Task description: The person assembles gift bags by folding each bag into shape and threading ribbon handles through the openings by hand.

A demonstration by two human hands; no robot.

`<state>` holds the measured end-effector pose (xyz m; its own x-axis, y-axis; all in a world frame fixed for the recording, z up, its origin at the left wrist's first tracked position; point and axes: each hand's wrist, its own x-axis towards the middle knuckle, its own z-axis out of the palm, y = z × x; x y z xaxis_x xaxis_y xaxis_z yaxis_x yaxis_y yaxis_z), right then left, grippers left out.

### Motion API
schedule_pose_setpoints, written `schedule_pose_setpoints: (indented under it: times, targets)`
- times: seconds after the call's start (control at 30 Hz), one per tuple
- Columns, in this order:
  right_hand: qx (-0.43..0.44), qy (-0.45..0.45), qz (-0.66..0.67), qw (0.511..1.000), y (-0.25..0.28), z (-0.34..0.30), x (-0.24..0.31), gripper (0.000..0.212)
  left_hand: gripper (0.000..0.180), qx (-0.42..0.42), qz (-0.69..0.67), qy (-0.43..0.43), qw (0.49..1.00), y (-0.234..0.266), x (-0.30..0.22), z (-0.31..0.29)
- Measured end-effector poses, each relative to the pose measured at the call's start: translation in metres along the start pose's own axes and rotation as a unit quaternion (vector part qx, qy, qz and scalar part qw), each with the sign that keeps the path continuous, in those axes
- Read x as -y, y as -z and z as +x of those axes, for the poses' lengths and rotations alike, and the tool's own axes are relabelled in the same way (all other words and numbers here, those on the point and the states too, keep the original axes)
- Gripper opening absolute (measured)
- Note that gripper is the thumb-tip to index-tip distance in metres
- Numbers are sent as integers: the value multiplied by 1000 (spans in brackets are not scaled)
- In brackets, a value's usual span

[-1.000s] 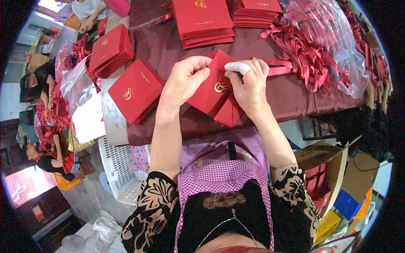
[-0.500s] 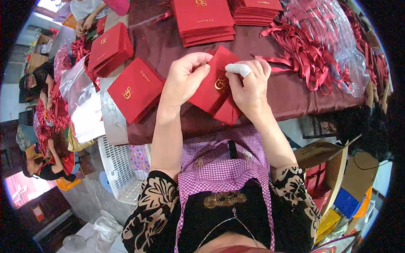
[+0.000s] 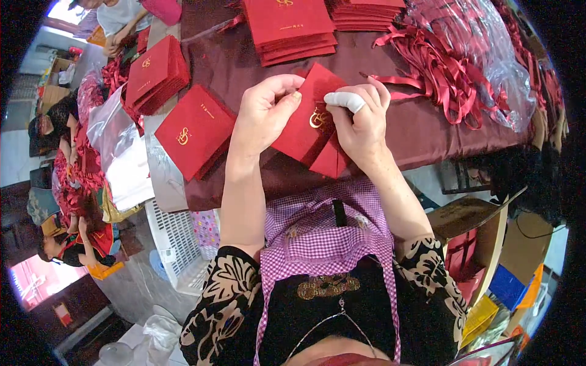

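Note:
Both my hands hold one flat red paper bag (image 3: pixel 308 125) with a gold emblem, tilted like a diamond above the table's near edge. My left hand (image 3: pixel 265 113) pinches its upper left edge. My right hand (image 3: pixel 360 119), with a white cot on one finger, grips its right side next to the emblem. A lower red flap sticks out below my right hand.
The dark red table (image 3: pixel 244 67) carries stacks of red bags at the left (image 3: pixel 194 131), far left (image 3: pixel 155 73) and back (image 3: pixel 290 27). Red ribbons in clear plastic (image 3: pixel 452 67) lie at the right. Other people sit at the far left. A white basket (image 3: pixel 177 244) stands below the table.
The bag has shifted a little between my hands and my left fingers have closed tighter on its upper edge. Nothing else has moved.

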<state>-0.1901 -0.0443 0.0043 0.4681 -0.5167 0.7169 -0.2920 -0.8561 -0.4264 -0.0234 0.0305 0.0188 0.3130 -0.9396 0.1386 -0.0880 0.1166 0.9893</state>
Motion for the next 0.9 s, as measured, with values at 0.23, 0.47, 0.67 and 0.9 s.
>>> schedule_pose_setpoints:
  times: [0.23,0.47,0.67,0.9]
  targets:
    - [-26,-6,19,999,-5,-4,-4,19,18,22,-23,13,999,0,2,0]
    - [-36,-22,37,998,-6,-4,-4,20,19,27,-18,12,999,-2,-9,-4]
    - [-34,-34,44,998,-7,-2,-3,20,19,37,-28,16,999,-4,-7,-3]
    - [-8,-34,19,999,-6,11,-3,20,18,29,-30,-3,999,-5,-7,3]
